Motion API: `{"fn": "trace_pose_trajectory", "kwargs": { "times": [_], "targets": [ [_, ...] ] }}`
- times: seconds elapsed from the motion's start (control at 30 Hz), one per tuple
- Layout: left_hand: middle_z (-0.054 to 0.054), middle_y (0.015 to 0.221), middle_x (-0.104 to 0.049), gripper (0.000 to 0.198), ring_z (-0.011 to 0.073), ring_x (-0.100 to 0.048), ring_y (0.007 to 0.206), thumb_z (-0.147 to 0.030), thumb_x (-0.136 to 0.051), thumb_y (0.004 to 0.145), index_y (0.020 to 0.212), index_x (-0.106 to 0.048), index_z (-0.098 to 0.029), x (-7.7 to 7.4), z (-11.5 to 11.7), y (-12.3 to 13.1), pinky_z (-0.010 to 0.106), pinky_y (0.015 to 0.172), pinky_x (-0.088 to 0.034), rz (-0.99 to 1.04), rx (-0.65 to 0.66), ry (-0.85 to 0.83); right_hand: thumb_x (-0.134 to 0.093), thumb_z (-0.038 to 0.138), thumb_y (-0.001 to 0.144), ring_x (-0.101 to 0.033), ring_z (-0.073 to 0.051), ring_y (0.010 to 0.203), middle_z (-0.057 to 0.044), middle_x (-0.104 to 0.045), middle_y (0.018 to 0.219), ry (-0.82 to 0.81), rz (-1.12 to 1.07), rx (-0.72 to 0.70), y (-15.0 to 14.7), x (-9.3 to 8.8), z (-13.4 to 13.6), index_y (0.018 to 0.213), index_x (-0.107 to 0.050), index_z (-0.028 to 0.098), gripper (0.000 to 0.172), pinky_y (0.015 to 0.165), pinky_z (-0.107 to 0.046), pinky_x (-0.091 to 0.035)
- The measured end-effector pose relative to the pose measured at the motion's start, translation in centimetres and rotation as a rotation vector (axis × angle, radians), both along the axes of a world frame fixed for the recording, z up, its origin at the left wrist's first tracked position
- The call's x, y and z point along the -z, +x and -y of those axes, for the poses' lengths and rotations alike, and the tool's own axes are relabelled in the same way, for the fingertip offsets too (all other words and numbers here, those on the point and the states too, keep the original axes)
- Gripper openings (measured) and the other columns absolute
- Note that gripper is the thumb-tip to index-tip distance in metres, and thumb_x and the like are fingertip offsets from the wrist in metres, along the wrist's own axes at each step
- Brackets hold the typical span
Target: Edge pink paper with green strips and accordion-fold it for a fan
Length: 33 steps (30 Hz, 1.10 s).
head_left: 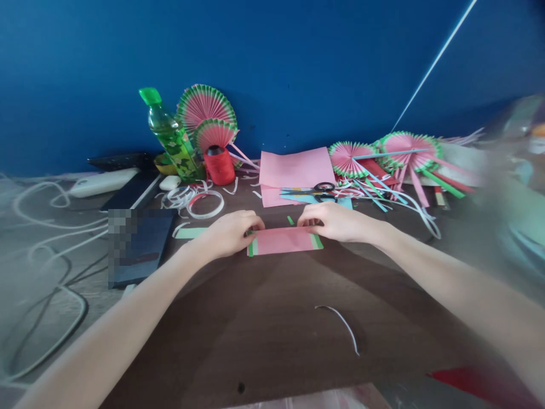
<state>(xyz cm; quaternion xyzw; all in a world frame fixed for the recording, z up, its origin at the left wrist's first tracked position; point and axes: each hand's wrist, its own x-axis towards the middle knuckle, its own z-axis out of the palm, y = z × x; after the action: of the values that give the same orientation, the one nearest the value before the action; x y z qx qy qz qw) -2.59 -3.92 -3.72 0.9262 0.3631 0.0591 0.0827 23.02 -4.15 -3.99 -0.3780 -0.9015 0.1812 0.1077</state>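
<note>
A pink paper strip (283, 241) with green and pale bands at both short ends lies on the brown table in front of me. My left hand (236, 232) grips its upper left corner, with thumb and fingers pinched together. At the upper right corner my right hand (323, 222) pinches the paper in the same way. A small green paper scrap (290, 220) lies just beyond the strip, between the hands. Behind my left hand a pale green paper strip (191, 233) is partly covered. Black-handled scissors (319, 190) rest on paper beyond my right hand.
Pink sheets (293, 167) lie at the back. Pleated pink-and-green paper fans (206, 108) lean by a green bottle (170, 136) and a red thread spool (219, 166). A tape roll (206, 204) sits left; more fans (411, 152) lie right. A white strip (344, 324) curves nearby.
</note>
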Motion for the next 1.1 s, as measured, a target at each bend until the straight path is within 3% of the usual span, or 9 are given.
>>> {"fn": "trace_pose_trajectory", "kwargs": {
  "times": [0.37,0.57,0.73,0.87,1.1],
  "targets": [
    [0.001,0.083,-0.059,0.014,0.0135,-0.055,0.076,-0.009,-0.047,0.078,0.085,-0.056,-0.018,0.0,0.1,0.1,0.025,0.067,-0.04,-0.036,0.032,0.036,-0.044,-0.002,0.072,-0.054,-0.015,0.079,-0.005,-0.059,0.087,0.067,0.115,-0.008,-0.4,-0.2,0.8,0.083,-0.06,0.015,0.026,0.067,-0.026,-0.04],
    [0.002,0.08,-0.055,0.015,0.0157,-0.053,0.075,-0.005,-0.045,0.075,0.08,-0.052,-0.018,0.2,0.7,0.6,0.026,0.065,-0.039,-0.117,0.068,0.205,-0.045,-0.005,0.067,-0.051,-0.015,0.077,-0.004,-0.057,0.08,0.226,0.268,-0.038,-1.1,-0.2,1.6,0.081,-0.056,0.015,0.026,0.064,-0.026,-0.035],
    [0.005,0.081,-0.054,0.019,0.0194,-0.053,0.078,-0.004,-0.047,0.073,0.085,-0.054,-0.017,0.2,1.6,1.2,0.03,0.065,-0.04,-0.277,0.118,0.348,-0.051,-0.003,0.069,-0.053,-0.018,0.08,-0.004,-0.06,0.084,0.393,0.394,0.023,-1.7,0.1,2.9,0.09,-0.057,0.016,0.029,0.056,-0.026,-0.032],
    [0.005,0.084,-0.054,0.021,0.0204,-0.053,0.08,-0.005,-0.051,0.074,0.09,-0.056,-0.018,-0.2,2.5,1.7,0.031,0.065,-0.04,-0.338,0.134,0.411,-0.051,-0.001,0.074,-0.055,-0.019,0.081,-0.006,-0.063,0.093,0.413,0.476,0.094,-2.6,-0.2,4.1,0.096,-0.058,0.017,0.03,0.05,-0.027,-0.029],
    [0.004,0.08,-0.055,0.014,0.0179,-0.054,0.072,-0.007,-0.051,0.079,0.087,-0.057,-0.018,-1.1,4.4,2.4,0.029,0.057,-0.04,-0.422,0.031,0.385,-0.048,0.005,0.081,-0.059,-0.021,0.074,-0.008,-0.062,0.086,0.437,0.527,0.19,-4.0,0.0,5.4,0.092,-0.06,0.016,0.019,0.044,-0.027,-0.029]
  ]
}}
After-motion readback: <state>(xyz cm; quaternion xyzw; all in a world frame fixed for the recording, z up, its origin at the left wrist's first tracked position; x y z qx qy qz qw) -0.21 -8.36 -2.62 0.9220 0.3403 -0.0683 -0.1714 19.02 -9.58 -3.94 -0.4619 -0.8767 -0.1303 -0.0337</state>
